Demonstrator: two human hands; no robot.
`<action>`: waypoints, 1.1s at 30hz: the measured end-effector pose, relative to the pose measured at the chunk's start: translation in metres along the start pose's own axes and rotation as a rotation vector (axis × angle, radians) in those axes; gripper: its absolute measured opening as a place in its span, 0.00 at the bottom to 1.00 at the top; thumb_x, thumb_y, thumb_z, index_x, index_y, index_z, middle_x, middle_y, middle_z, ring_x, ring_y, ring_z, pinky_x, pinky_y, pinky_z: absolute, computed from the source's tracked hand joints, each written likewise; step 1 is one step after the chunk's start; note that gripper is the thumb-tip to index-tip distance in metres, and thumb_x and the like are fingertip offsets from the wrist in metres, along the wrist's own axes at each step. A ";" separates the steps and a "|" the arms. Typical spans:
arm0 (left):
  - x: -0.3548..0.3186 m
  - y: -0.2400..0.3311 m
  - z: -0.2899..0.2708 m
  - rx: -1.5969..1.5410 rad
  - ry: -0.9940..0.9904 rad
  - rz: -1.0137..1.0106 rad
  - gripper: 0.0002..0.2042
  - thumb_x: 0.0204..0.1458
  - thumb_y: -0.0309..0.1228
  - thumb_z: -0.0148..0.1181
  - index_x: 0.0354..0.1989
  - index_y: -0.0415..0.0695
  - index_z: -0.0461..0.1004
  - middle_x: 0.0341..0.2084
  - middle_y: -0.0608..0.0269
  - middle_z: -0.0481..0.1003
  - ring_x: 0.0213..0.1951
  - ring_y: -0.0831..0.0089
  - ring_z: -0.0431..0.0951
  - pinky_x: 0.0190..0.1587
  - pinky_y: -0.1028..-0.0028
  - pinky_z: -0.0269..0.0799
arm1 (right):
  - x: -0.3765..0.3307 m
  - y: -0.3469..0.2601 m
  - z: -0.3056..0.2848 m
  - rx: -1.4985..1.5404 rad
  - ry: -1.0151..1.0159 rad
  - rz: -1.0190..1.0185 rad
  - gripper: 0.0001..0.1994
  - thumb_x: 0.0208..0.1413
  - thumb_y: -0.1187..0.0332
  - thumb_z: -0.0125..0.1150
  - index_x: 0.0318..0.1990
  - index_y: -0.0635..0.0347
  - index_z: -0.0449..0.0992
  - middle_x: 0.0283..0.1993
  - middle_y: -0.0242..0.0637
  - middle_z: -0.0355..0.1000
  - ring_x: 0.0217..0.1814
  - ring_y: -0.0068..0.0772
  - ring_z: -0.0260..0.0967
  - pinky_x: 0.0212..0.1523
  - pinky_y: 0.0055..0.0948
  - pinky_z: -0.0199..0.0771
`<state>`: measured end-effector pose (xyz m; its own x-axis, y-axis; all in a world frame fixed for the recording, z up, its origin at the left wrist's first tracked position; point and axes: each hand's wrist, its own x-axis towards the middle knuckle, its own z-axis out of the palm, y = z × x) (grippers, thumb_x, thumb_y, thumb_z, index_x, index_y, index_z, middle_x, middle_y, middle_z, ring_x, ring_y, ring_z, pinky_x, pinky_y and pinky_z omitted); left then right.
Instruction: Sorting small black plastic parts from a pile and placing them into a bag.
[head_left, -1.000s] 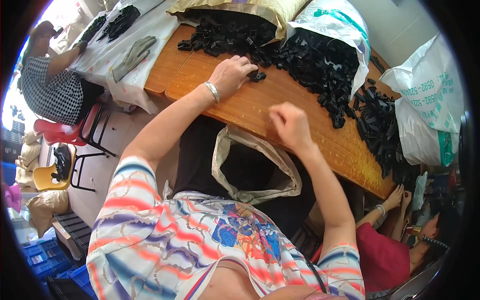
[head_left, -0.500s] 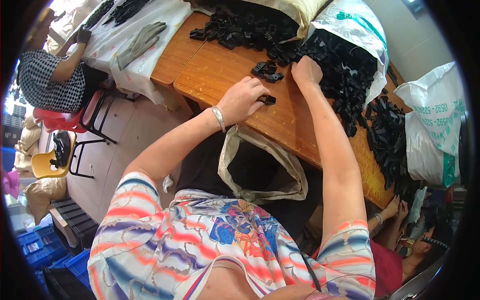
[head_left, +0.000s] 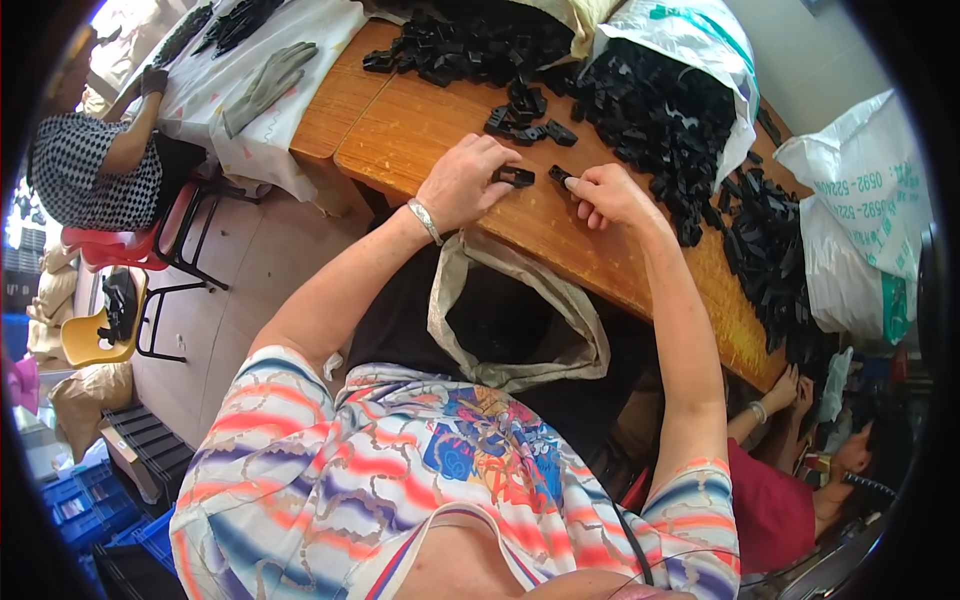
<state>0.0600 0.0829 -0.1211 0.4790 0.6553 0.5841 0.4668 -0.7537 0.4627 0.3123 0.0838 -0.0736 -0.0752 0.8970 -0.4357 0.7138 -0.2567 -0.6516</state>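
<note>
Over the wooden table (head_left: 420,115) my left hand (head_left: 464,185) pinches a small black plastic part (head_left: 515,176) that looks like an open rectangular frame. Just to its right, a narrower black plastic piece (head_left: 560,176) sticks out from between the thumb and fingers of my right hand (head_left: 610,195). The two pieces point toward each other with a gap between. Beyond my hands lies a small cluster of black parts (head_left: 528,120). A large heap of similar black pieces (head_left: 650,110) spills from a white sack (head_left: 700,40).
An open cloth bag (head_left: 440,320) hangs at the table's near edge by my lap. Another white sack (head_left: 860,230) stands at the right. A grey glove (head_left: 268,88) lies on the covered table at left. Co-workers sit on both sides; chairs (head_left: 105,325) stand at left.
My right hand has come back from the heap toward my left hand, now with a black piece in it. The left hand has shifted slightly, still holding its part.
</note>
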 end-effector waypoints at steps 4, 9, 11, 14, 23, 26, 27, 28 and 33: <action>0.001 0.001 0.000 0.016 0.001 -0.013 0.19 0.43 0.27 0.69 0.45 0.41 0.75 0.35 0.58 0.74 0.41 0.59 0.72 0.47 0.65 0.70 | -0.010 0.007 -0.005 0.036 -0.005 0.025 0.21 0.62 0.55 0.57 0.32 0.69 0.77 0.22 0.39 0.74 0.18 0.26 0.71 0.19 0.26 0.70; -0.006 -0.003 -0.001 0.097 0.012 -0.088 0.16 0.43 0.31 0.70 0.41 0.42 0.78 0.37 0.58 0.74 0.44 0.58 0.72 0.49 0.64 0.69 | -0.021 0.010 0.024 -0.449 0.686 -0.468 0.16 0.54 0.57 0.68 0.36 0.63 0.78 0.32 0.39 0.76 0.34 0.37 0.76 0.36 0.36 0.76; -0.006 -0.004 0.000 0.095 -0.003 -0.105 0.14 0.44 0.32 0.70 0.39 0.42 0.78 0.36 0.59 0.74 0.43 0.59 0.72 0.49 0.64 0.69 | -0.022 0.005 0.029 -0.384 0.575 -0.362 0.14 0.50 0.62 0.71 0.38 0.62 0.79 0.39 0.41 0.76 0.42 0.43 0.75 0.45 0.38 0.74; -0.003 -0.003 0.001 0.072 -0.034 -0.127 0.12 0.44 0.32 0.70 0.37 0.43 0.79 0.34 0.60 0.74 0.42 0.60 0.71 0.48 0.64 0.69 | -0.012 0.011 0.037 -0.461 0.546 -0.431 0.11 0.50 0.68 0.70 0.38 0.63 0.79 0.38 0.42 0.76 0.38 0.41 0.75 0.41 0.37 0.75; -0.002 -0.006 0.003 0.042 -0.060 -0.176 0.12 0.42 0.32 0.71 0.35 0.43 0.80 0.35 0.62 0.75 0.42 0.61 0.71 0.47 0.66 0.69 | -0.008 -0.021 0.061 -0.308 0.517 -0.720 0.11 0.47 0.75 0.68 0.40 0.63 0.80 0.36 0.41 0.74 0.35 0.42 0.75 0.37 0.34 0.75; -0.002 -0.006 0.002 0.037 -0.078 -0.191 0.12 0.42 0.33 0.71 0.35 0.44 0.81 0.35 0.62 0.75 0.42 0.62 0.71 0.48 0.66 0.69 | -0.010 -0.026 0.061 -0.356 0.475 -0.731 0.09 0.47 0.75 0.68 0.39 0.63 0.80 0.35 0.40 0.73 0.35 0.44 0.75 0.38 0.36 0.75; -0.002 -0.006 0.001 0.030 -0.088 -0.196 0.12 0.42 0.33 0.71 0.35 0.44 0.81 0.35 0.62 0.75 0.42 0.62 0.71 0.48 0.66 0.69 | -0.010 -0.026 0.061 -0.356 0.471 -0.729 0.09 0.47 0.75 0.68 0.39 0.63 0.80 0.35 0.40 0.73 0.35 0.44 0.75 0.38 0.36 0.75; -0.002 -0.005 0.001 0.028 -0.089 -0.199 0.12 0.42 0.33 0.71 0.35 0.44 0.81 0.35 0.62 0.75 0.42 0.62 0.71 0.48 0.66 0.69 | -0.011 -0.027 0.062 -0.485 0.442 -0.719 0.06 0.50 0.74 0.65 0.36 0.64 0.79 0.37 0.42 0.71 0.36 0.45 0.74 0.38 0.37 0.77; -0.002 -0.008 -0.002 0.035 -0.057 -0.144 0.12 0.43 0.33 0.69 0.36 0.44 0.80 0.33 0.63 0.74 0.41 0.61 0.71 0.48 0.66 0.69 | -0.015 -0.027 0.087 -0.898 0.550 -0.776 0.07 0.51 0.76 0.56 0.37 0.69 0.75 0.42 0.42 0.67 0.41 0.36 0.73 0.38 0.32 0.80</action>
<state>0.0538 0.0871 -0.1250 0.4462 0.7588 0.4745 0.5589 -0.6503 0.5145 0.2337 0.0455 -0.1036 -0.5344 0.7856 0.3120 0.8421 0.5268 0.1157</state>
